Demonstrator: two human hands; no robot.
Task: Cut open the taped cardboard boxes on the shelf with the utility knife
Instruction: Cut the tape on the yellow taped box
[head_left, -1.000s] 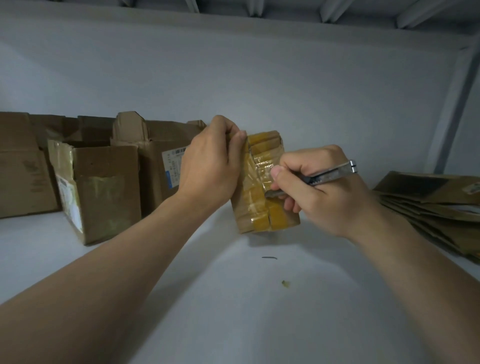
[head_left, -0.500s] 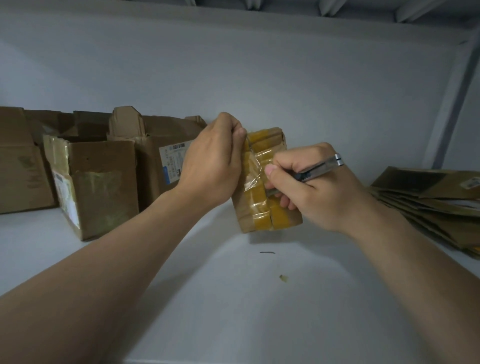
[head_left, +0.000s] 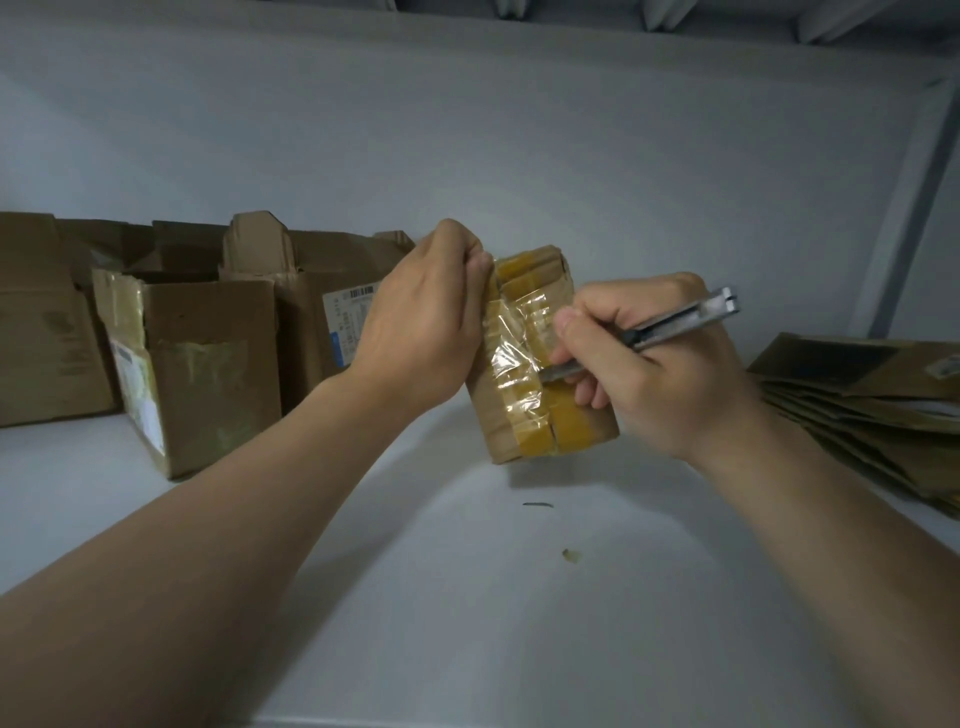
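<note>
A small cardboard box wrapped in yellow and clear tape stands upright on the white shelf. My left hand grips its upper left edge and steadies it. My right hand is closed around a silver utility knife, held like a pen. The blade tip rests against the taped front face near the box's middle. My fingers hide the right side of the box.
Several opened cardboard boxes stand at the back left against the wall. A pile of flattened cardboard lies at the right. A dark sliver and a small tape scrap lie on the shelf before the box.
The knife blade has shifted slightly along the taped face, and my right hand has tilted a little. My left hand keeps the same hold on the box.
</note>
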